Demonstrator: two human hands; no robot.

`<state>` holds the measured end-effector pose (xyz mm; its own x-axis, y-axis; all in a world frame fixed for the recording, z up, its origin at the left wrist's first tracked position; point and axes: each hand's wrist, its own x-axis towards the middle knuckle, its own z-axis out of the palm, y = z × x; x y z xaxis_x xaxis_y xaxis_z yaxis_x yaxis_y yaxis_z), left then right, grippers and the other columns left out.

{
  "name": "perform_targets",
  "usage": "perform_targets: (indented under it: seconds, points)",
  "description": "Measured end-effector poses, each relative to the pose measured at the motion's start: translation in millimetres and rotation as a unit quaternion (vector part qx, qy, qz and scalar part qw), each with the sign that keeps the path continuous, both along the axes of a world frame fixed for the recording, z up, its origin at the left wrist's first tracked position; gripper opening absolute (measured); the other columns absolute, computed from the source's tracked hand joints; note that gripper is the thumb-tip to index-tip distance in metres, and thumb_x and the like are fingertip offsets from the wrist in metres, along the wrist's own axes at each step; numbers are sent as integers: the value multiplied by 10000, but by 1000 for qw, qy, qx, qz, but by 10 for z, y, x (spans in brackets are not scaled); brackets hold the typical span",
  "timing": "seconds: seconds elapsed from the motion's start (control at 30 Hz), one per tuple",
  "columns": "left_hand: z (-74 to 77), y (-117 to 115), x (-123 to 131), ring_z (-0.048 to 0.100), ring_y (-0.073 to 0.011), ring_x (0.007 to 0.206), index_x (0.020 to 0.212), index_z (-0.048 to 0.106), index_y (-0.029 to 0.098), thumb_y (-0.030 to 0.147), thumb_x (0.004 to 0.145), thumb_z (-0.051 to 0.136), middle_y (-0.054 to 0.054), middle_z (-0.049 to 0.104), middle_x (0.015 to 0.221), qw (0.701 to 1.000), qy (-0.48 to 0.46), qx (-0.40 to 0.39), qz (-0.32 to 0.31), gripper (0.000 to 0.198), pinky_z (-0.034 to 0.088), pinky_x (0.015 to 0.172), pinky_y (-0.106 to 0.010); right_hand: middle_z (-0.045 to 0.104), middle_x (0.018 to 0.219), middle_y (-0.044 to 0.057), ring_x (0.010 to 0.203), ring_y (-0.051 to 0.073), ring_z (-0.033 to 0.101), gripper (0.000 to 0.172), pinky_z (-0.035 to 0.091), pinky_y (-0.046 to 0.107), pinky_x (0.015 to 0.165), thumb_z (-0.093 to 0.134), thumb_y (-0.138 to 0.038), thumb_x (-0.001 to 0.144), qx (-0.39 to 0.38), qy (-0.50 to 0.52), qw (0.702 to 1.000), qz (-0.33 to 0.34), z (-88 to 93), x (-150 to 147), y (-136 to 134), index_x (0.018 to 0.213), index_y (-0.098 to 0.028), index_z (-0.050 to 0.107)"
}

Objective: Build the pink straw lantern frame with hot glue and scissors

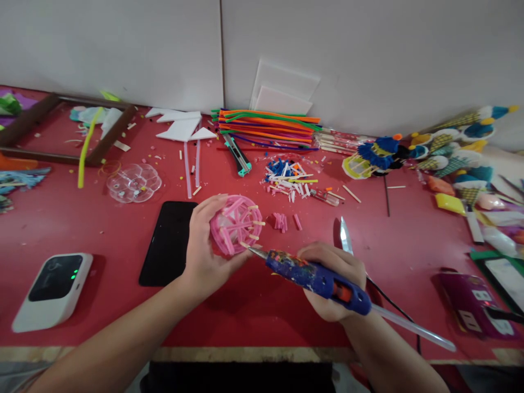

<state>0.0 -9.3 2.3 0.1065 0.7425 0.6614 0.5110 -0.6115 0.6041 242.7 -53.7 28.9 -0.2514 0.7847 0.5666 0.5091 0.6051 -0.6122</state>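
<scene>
My left hand (pixel 204 245) is wrapped round a pink round craft piece (pixel 236 225), made of pink strips with several pale sticks poking out on its right side. A blue hot glue gun (pixel 301 273), stained with dried paint or glue, is gripped in my right hand (pixel 335 278). Its metal nozzle points left and reaches the lower right rim of the pink piece, close to a stick end. A clear glue stick (pixel 417 327) juts from the gun's back. Short pink pieces (pixel 280 222) lie just beyond, on the red table.
Beside my left hand lies a black phone (pixel 167 243), with a white device (pixel 53 292) further left. Scissors (pixel 345 234) and a black cord are near my right hand. Behind are a utility knife (pixel 237 154), pipe cleaners (pixel 268 129), cut scraps (pixel 289 177) and a clear flower-shaped tray (pixel 134 183).
</scene>
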Motion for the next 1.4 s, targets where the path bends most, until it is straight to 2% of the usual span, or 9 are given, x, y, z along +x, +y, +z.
perform_targets:
  seconds: [0.3, 0.57, 0.8, 1.27, 1.4]
  points:
    - [11, 9, -7, 603, -341, 1281, 1453, 437, 302, 445, 745, 887, -131, 590, 1354, 1000, 5, 6, -11, 851, 539, 1055, -560, 634, 685, -15, 560, 155, 637, 253, 543, 277, 511, 531, -153, 649, -4, -4, 1000, -3, 1, 11, -1, 880, -249, 574]
    - [1, 18, 11, 588, -330, 1293, 1460, 426, 280, 442, 761, 878, -137, 576, 1348, 1000, -6, 10, -11, 848, 523, 1074, -544, 621, 679, -11, 548, 154, 624, 232, 529, 279, 498, 528, -175, 652, -6, 0, 1000, 0, -3, 25, -7, 870, -239, 574]
    - [-1, 15, -6, 594, -354, 1294, 1448, 440, 294, 458, 738, 891, -142, 595, 1344, 1000, -6, 5, -11, 857, 531, 1068, -581, 629, 684, -5, 559, 162, 633, 232, 535, 283, 504, 533, -179, 655, 4, -4, 1000, -4, -15, 25, -4, 873, -241, 580]
    - [-6, 2, -1, 609, -331, 1273, 1466, 444, 280, 427, 727, 906, -135, 578, 1351, 1000, -18, 3, -15, 883, 546, 1061, -539, 621, 684, -4, 552, 154, 625, 184, 526, 276, 497, 541, -195, 683, 18, 3, 1000, 2, 14, 15, 6, 858, -241, 577]
    - [-4, 2, 2, 605, -345, 1275, 1455, 459, 281, 436, 725, 907, -144, 583, 1352, 1000, -22, -6, -13, 871, 546, 1059, -571, 636, 712, 3, 587, 158, 643, 200, 540, 278, 527, 550, -186, 676, 9, -2, 1000, 2, -13, 32, -5, 868, -235, 577]
